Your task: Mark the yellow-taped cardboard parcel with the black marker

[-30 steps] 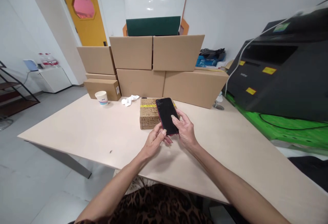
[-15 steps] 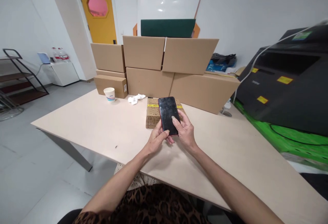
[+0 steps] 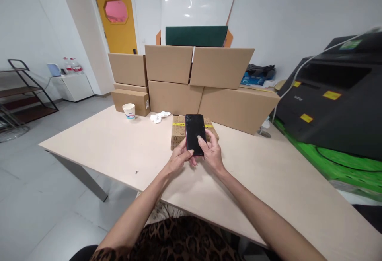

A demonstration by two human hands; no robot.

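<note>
A black smartphone (image 3: 195, 130) with a dark screen is held upright in both hands above the table. My left hand (image 3: 180, 156) is closed round its lower left corner, the thumb lying on the bottom of the screen. Round the right edge, my right hand (image 3: 212, 151) grips it too, with its thumb on the lower part of the screen. Behind the phone, partly hidden by it, a small cardboard box (image 3: 178, 135) with a dark printed pattern and yellow tape rests on the table.
Large cardboard boxes (image 3: 174, 97) are stacked along the far side of the table (image 3: 98, 145). A paper cup (image 3: 129, 111) and crumpled white tissue (image 3: 160, 116) stand before them on the left. A big black printer (image 3: 322, 98) is on the right, over something green.
The phone has shifted slightly left and stands a little straighter, both hands moving with it. The whole view has dipped slightly downward in the frame.
</note>
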